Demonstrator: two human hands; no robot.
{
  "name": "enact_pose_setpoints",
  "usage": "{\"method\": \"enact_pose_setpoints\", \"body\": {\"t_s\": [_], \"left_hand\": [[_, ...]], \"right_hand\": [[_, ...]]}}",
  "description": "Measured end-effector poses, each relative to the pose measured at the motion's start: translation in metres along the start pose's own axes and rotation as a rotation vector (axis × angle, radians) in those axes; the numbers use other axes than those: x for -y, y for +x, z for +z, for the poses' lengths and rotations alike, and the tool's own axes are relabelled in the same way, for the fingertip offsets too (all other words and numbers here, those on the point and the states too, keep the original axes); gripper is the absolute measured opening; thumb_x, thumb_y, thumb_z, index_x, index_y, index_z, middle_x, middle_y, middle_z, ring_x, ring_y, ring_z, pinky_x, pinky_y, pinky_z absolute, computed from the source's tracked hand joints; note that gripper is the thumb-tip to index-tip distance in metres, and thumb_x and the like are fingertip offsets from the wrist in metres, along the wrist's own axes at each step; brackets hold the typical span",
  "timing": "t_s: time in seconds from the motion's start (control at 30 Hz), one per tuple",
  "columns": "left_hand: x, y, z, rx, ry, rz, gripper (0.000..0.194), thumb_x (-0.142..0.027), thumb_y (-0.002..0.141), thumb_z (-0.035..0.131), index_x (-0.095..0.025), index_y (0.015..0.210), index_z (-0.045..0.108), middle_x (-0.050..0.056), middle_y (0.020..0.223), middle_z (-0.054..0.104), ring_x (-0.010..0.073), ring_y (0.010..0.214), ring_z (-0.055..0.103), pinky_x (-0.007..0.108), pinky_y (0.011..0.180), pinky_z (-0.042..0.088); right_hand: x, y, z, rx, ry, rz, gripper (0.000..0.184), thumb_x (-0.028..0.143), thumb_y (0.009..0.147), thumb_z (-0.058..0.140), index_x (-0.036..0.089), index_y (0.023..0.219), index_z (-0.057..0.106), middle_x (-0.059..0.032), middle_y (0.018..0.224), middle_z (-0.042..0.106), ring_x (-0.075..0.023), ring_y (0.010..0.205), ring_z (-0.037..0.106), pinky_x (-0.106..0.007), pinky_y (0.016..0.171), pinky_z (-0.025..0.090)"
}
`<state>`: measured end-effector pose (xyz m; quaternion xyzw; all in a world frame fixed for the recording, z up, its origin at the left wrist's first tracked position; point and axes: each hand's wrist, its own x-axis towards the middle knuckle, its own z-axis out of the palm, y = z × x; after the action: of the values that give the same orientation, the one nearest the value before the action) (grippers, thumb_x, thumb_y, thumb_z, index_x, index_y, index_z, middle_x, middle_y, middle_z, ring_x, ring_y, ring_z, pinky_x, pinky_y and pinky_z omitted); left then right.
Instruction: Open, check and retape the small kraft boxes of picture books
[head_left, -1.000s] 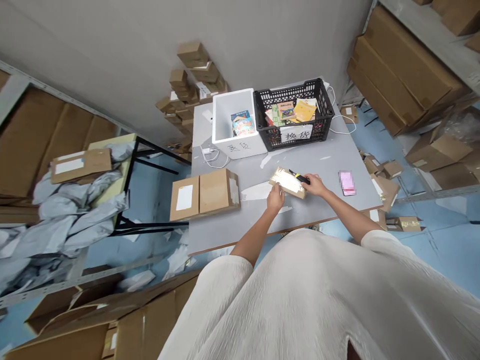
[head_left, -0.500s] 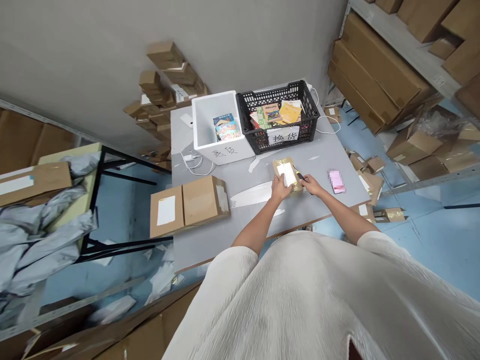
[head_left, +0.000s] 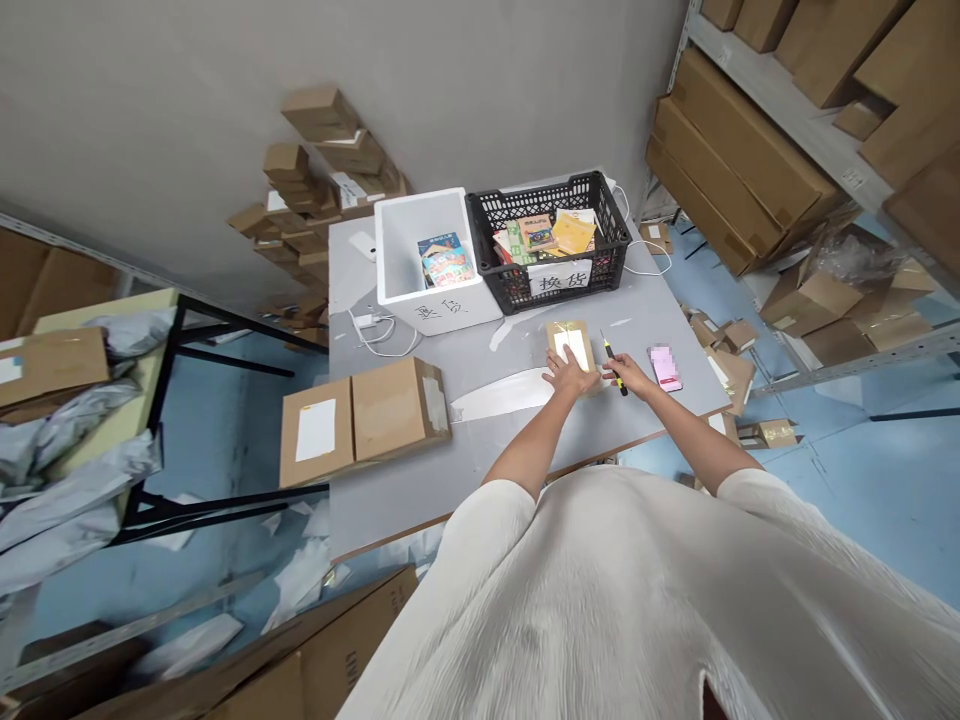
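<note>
The left hand (head_left: 571, 374) is spread open and lies palm down over the near part of a small brown cardboard parcel (head_left: 588, 348) with a white label; the right hand (head_left: 631, 376) grips a slim black-and-yellow cutter (head_left: 617, 372), blade tip pointing towards eleven o'clock, just beside the parcel. The parcel lies on the grey rectangular bench (head_left: 409, 480).

With the parcel as the dial's centre and twelve towards the wall, a pink rectangular phone (head_left: 664, 368), partly pixelated, lies at three o'clock, just beyond the right hand. At twelve stands a black openwork plastic crate (head_left: 491, 279) holding colourful flat packets (head_left: 574, 233); a white paper sign (head_left: 560, 278) with black characters is on its near side. Beside it, at ten, is a white foam box (head_left: 457, 310) with colourful booklets (head_left: 444, 262) inside. A large brown cardboard box (head_left: 394, 412) is between eight and nine, well apart from the parcel. At nine lies a white cable (head_left: 388, 342) with its adapter.
</note>
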<state>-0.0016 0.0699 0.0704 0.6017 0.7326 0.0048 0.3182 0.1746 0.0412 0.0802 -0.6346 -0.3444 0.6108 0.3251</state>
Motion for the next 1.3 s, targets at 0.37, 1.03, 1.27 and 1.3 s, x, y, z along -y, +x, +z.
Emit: {"method": "enact_pose_setpoints", "body": {"t_s": [0.37,1.03,1.27,1.3], "left_hand": [[0.021,0.006,-0.033,0.074,0.345,0.315,0.136,-0.066,0.07,0.087,-0.027,0.178,0.012,0.019,0.188,-0.003,0.0514,0.166,0.022,0.06,0.13,0.029],[0.129,-0.027,-0.062,0.008,0.364,0.694,0.061,-0.036,0.098,0.07,-0.027,0.156,0.052,0.015,0.151,0.058,0.0353,0.143,0.054,0.05,0.12,0.04],[0.111,-0.027,-0.049,-0.053,0.334,0.633,0.057,-0.022,0.096,0.071,-0.021,0.15,0.052,0.016,0.143,0.061,0.0338,0.137,0.059,0.048,0.118,0.041],[0.111,-0.026,-0.048,-0.055,0.334,0.629,0.057,-0.022,0.095,0.073,-0.02,0.148,0.053,0.017,0.142,0.061,0.0338,0.136,0.06,0.048,0.119,0.04]], "right_hand": [[-0.004,-0.002,-0.001,-0.115,-0.157,-0.079,0.034,0.051,0.092,0.079,0.024,0.103,0.061,-0.0017,0.094,0.073,-0.0171,0.082,0.068,-0.026,0.068,0.053],[-0.009,0.005,0.055,0.29,-0.179,-0.043,0.038,0.055,0.088,0.083,0.024,0.104,0.067,-0.0071,0.105,0.08,-0.0221,0.095,0.077,-0.028,0.075,0.058],[0.007,0.012,0.003,0.294,-0.512,-0.242,0.043,0.062,0.097,0.066,0.019,0.089,0.072,-0.0048,0.088,0.076,-0.0171,0.074,0.07,-0.026,0.07,0.052],[0.009,0.014,-0.003,0.306,-0.543,-0.255,0.042,0.06,0.098,0.067,0.019,0.094,0.073,-0.0047,0.089,0.076,-0.0167,0.073,0.07,-0.026,0.07,0.052]]}}
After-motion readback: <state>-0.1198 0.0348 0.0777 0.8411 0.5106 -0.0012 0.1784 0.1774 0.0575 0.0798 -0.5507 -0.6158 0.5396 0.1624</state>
